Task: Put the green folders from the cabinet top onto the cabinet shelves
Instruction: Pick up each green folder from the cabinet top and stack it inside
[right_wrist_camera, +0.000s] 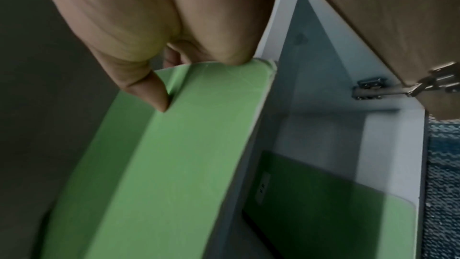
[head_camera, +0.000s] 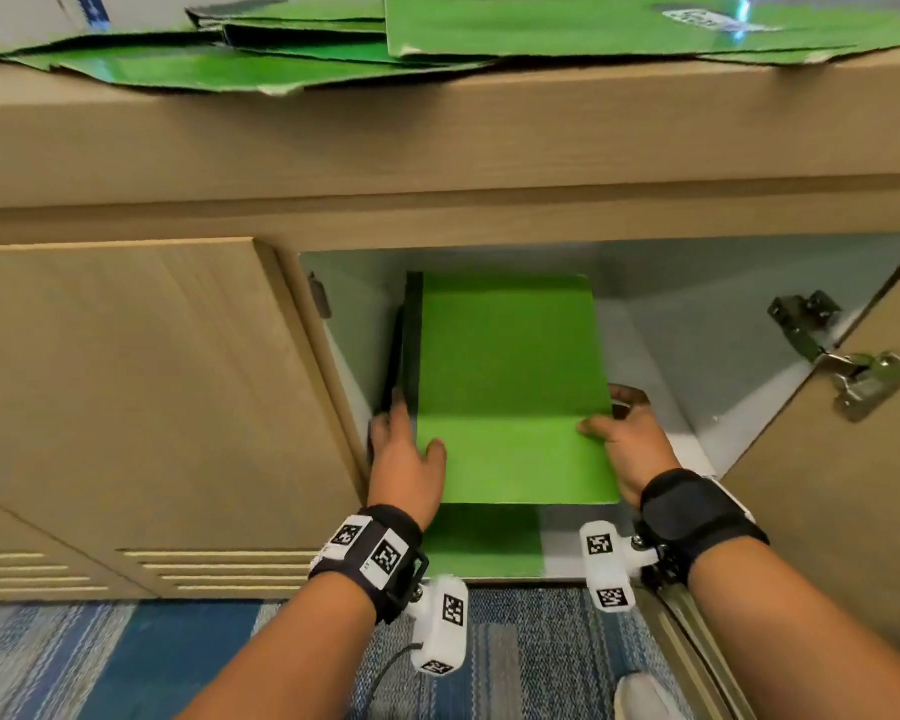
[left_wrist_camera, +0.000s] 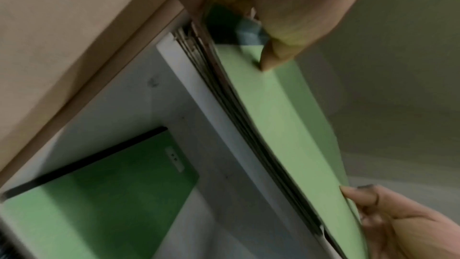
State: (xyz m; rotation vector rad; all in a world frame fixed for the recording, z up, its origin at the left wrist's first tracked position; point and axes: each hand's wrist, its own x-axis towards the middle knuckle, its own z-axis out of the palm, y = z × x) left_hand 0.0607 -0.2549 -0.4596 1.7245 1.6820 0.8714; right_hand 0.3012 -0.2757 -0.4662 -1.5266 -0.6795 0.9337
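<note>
I hold a green folder flat, part way inside the open cabinet compartment, over its white upper shelf. My left hand grips its left edge, thumb on the cover. My right hand grips the right edge, thumb also on top. The left wrist view shows the folder with thin layered edges under its cover. In the right wrist view the folder bends slightly. Another green folder lies on the lower shelf. Several green folders lie spread over the cabinet top.
The compartment's right door stands open, with a metal hinge near my right hand. The left door is closed. Blue patterned carpet lies below, and a shoe shows at the bottom edge.
</note>
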